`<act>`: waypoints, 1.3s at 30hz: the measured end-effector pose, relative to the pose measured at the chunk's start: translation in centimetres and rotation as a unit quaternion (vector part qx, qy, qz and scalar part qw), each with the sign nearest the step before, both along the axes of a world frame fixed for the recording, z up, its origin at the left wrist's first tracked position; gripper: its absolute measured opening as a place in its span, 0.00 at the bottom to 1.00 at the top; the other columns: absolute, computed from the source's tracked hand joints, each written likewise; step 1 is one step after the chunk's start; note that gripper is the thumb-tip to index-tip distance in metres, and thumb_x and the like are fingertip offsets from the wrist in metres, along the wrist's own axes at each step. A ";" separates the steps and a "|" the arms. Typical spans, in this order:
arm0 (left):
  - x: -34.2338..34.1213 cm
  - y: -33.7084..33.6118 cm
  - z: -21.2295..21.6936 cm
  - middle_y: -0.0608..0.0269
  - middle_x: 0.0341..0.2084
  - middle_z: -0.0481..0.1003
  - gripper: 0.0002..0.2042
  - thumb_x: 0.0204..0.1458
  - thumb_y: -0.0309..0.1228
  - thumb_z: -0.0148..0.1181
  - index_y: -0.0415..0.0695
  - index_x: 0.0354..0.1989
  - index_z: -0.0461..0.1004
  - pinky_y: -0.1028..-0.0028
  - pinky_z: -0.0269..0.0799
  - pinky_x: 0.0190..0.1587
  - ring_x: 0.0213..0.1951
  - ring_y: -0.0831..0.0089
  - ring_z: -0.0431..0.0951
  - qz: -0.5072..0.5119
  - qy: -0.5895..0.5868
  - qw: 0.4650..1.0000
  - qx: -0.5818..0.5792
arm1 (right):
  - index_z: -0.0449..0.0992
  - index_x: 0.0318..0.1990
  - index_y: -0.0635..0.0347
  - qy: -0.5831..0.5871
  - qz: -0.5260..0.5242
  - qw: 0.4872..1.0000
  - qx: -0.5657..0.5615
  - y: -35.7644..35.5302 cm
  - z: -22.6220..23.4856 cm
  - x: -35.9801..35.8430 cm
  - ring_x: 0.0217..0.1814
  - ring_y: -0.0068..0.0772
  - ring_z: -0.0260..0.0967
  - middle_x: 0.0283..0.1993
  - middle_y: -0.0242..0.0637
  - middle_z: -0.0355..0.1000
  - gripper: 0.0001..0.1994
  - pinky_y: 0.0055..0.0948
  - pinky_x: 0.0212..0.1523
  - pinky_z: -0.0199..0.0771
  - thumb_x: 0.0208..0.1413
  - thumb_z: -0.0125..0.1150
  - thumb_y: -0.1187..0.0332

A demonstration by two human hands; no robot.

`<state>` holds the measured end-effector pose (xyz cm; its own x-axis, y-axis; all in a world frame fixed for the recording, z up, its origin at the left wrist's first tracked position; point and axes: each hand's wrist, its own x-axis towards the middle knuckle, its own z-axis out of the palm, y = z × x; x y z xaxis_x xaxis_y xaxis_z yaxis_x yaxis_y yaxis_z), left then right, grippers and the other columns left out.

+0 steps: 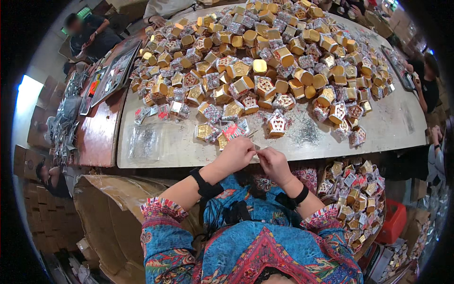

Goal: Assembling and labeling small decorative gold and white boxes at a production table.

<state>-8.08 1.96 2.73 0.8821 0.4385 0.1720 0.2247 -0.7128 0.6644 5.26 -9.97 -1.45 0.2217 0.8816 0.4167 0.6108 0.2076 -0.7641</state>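
Pinching over the desk's [179,154] near edge, the left hand [236,155] and right hand [275,166] have fingers closed on something too small to tell; the red-and-white card [231,131] lies just beyond the nearer left hand, long axis slanting away rightward.
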 end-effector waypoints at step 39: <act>1.9 6.7 3.0 0.46 0.52 0.62 0.29 0.31 0.13 0.51 0.45 0.49 0.68 0.63 0.59 0.59 0.56 0.48 0.63 0.048 -0.064 0.995 0.061 | 0.74 0.30 0.64 0.036 -0.116 0.989 0.083 6.4 4.1 2.2 0.31 0.47 0.70 0.29 0.44 0.72 0.05 0.37 0.33 0.70 0.47 0.57 0.73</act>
